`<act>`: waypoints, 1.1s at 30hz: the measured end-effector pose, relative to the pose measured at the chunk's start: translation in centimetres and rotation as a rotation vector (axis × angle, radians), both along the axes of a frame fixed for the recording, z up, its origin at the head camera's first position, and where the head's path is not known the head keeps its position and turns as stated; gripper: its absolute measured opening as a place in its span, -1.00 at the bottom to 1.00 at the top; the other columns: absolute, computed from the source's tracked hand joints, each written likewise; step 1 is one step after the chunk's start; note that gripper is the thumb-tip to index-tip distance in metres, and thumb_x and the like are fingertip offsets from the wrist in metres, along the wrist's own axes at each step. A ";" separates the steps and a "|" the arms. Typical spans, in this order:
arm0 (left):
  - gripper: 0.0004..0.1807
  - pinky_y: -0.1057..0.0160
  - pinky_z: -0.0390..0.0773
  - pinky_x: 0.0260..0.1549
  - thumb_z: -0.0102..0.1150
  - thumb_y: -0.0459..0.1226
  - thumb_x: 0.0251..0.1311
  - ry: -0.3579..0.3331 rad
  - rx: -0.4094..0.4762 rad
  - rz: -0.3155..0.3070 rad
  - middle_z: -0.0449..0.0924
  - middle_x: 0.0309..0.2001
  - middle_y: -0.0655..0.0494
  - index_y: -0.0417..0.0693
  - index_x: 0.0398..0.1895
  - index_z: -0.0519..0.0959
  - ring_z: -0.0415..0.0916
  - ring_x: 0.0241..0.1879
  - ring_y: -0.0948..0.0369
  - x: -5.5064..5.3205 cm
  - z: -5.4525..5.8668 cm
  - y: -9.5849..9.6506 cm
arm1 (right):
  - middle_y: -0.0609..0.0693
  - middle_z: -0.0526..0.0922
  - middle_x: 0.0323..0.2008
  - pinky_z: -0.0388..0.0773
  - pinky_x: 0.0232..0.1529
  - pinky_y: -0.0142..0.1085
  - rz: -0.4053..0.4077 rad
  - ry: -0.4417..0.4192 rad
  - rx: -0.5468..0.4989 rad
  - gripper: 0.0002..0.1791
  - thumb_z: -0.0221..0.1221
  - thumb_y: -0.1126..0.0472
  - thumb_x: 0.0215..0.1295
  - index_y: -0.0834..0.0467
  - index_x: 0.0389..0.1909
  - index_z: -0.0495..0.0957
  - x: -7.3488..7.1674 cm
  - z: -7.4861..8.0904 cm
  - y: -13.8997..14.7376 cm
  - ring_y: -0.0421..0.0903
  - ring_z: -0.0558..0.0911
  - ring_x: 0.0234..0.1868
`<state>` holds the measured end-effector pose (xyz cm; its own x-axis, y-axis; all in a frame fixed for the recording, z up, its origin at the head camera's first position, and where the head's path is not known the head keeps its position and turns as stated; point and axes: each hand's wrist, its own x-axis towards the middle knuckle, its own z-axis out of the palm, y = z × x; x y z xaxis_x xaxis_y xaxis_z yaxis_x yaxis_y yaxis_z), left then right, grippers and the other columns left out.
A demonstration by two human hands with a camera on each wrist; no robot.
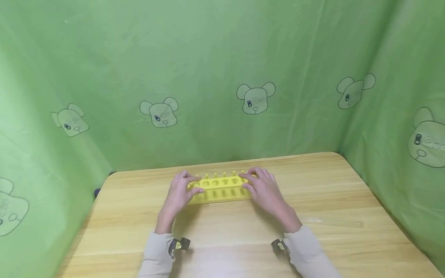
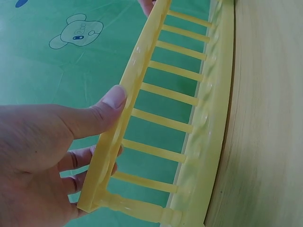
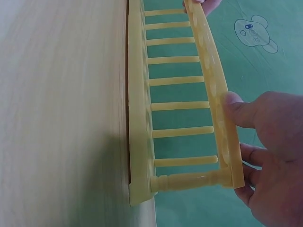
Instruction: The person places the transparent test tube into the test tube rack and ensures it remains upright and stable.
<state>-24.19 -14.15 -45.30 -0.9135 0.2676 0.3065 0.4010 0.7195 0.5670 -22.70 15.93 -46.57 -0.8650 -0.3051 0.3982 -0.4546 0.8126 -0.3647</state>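
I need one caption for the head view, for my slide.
Left hand and right hand grip opposite ends of a yellow rack; a clear tube lies on the wooden table.

Free room nearside of rack (image 1: 220,187), tube (image 1: 335,222) at right, curtain (image 1: 208,58) behind

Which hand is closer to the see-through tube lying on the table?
The right hand: the clear, slender tube lies out on that side. The left hand holds the left end of the yellow plastic rack with holes, farther from it.
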 end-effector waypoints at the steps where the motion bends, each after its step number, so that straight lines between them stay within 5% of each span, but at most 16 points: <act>1: -0.51 -0.08 0.43 0.09 0.57 -0.24 0.01 0.000 0.003 -0.001 0.58 -0.13 -0.09 -0.18 0.05 0.71 0.44 -0.06 0.01 0.0 0.0 0.0 | 0.14 0.56 0.09 0.40 0.02 0.00 0.001 0.005 0.001 -0.62 0.26 0.12 0.44 0.08 0.23 0.64 0.0 0.0 0.0 0.17 0.49 0.13; 33: -0.50 -0.09 0.50 0.13 0.59 -0.25 -0.02 0.012 0.016 -0.040 0.62 -0.03 -0.07 -0.21 0.03 0.71 0.53 0.01 -0.04 -0.2 0.0 -0.4 | 0.12 0.56 0.07 0.41 0.08 0.05 0.030 -0.012 -0.009 -0.61 0.26 0.13 0.44 0.11 0.23 0.63 -0.2 0.3 0.7 0.15 0.49 0.12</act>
<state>-24.44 -14.54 -45.28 -0.8982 0.2988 0.3223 0.4364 0.6937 0.5730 -22.87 16.63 -46.29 -0.8603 -0.3276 0.3906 -0.4742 0.7955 -0.3772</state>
